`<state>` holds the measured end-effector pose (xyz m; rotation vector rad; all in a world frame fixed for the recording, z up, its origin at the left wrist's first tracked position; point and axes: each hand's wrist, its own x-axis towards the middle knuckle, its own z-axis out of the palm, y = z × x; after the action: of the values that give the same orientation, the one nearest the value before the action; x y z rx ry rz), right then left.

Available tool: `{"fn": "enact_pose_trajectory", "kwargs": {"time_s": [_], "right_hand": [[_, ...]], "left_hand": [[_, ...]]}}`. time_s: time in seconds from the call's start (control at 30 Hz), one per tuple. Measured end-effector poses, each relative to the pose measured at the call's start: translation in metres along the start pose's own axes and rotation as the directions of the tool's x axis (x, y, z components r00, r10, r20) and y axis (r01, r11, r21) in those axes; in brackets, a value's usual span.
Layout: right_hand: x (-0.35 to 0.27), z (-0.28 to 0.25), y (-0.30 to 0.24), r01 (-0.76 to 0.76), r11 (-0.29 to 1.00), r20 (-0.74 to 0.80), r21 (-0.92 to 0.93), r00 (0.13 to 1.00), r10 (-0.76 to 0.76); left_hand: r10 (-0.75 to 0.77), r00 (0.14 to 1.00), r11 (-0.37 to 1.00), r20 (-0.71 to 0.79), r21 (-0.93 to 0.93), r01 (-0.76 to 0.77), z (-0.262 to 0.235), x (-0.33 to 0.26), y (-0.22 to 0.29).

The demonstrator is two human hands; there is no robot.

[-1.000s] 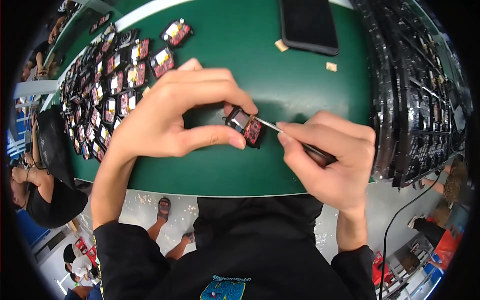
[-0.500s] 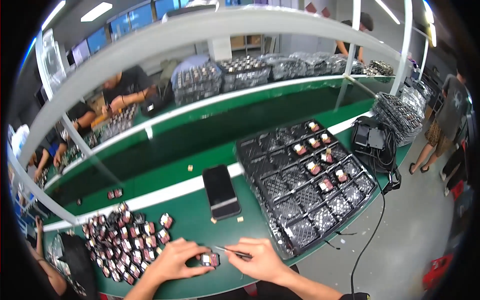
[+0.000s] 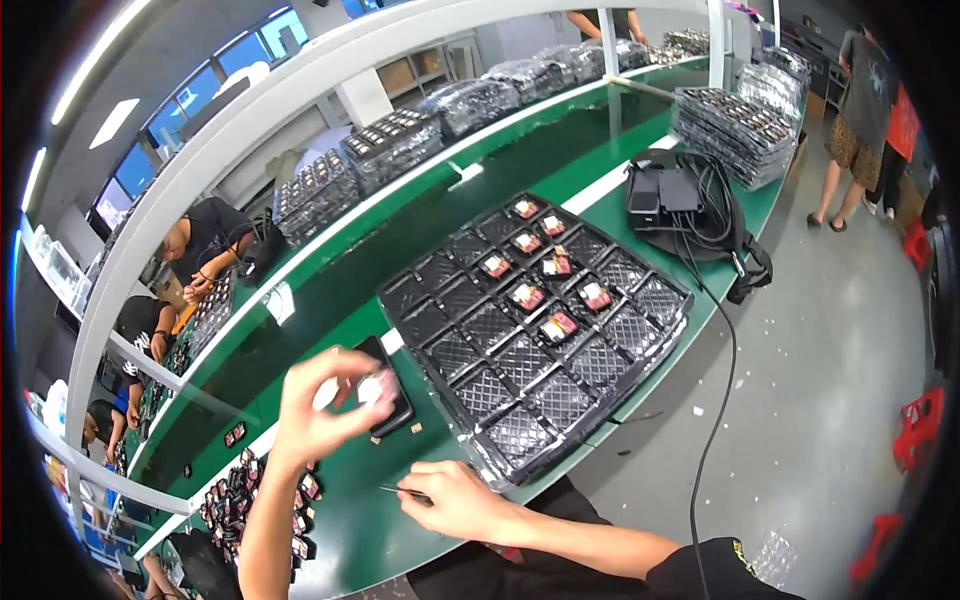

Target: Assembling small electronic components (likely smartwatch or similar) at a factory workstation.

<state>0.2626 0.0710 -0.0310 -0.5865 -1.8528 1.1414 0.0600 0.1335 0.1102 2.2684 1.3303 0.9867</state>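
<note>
Loose parts: a heap of small red-and-black components (image 3: 255,495) lies on the green table (image 3: 350,520) at the far left, by the left forearm.
Left hand: the left hand (image 3: 325,400) is raised above the table, fingertips pinched around one small component (image 3: 375,388), blurred, held over a black phone (image 3: 385,385) lying flat.
Right hand: the right hand (image 3: 455,500) rests low on the table edge, fingers closed on thin tweezers (image 3: 403,492) pointing left.
Tray: a black compartment tray (image 3: 535,325) sits just right of both hands; several far compartments hold components, near ones look bare.
Far right: a black bag with cables (image 3: 690,210), then stacked trays (image 3: 740,125).
</note>
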Motion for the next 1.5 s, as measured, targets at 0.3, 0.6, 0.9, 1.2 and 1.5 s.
{"fn": "enact_pose_trajectory", "kwargs": {"time_s": [0.3, 0.6, 0.9, 1.2, 1.5], "right_hand": [[-0.005, 0.003, -0.004, 0.006, 0.999, 0.033, -0.050, 0.999, -0.004], [-0.007, -0.004, -0.005, 0.019, 0.994, -0.009, -0.110, 1.000, -0.020], [-0.003, -0.010, -0.014, -0.038, 0.989, 0.072, -0.140, 0.996, 0.048], [0.000, -0.006, -0.024, -0.115, 0.983, 0.062, -0.143, 0.990, 0.125], [0.004, -0.001, -0.024, -0.086, 0.981, 0.050, -0.174, 0.994, 0.096]], "left_hand": [[0.402, 0.880, 0.906, 0.253, 0.030, -0.423, 0.173, 0.219, 0.012], [0.418, 0.895, 0.899, 0.154, 0.068, -0.432, 0.146, 0.181, -0.008], [-0.201, 0.967, 0.713, -0.159, 0.653, 0.256, -0.063, -0.056, -0.158], [-0.499, 0.815, 0.549, -0.294, 0.620, 0.560, -0.155, -0.193, -0.219], [-0.572, 0.783, 0.686, -0.245, 0.380, 0.620, -0.162, -0.198, -0.223]]}}
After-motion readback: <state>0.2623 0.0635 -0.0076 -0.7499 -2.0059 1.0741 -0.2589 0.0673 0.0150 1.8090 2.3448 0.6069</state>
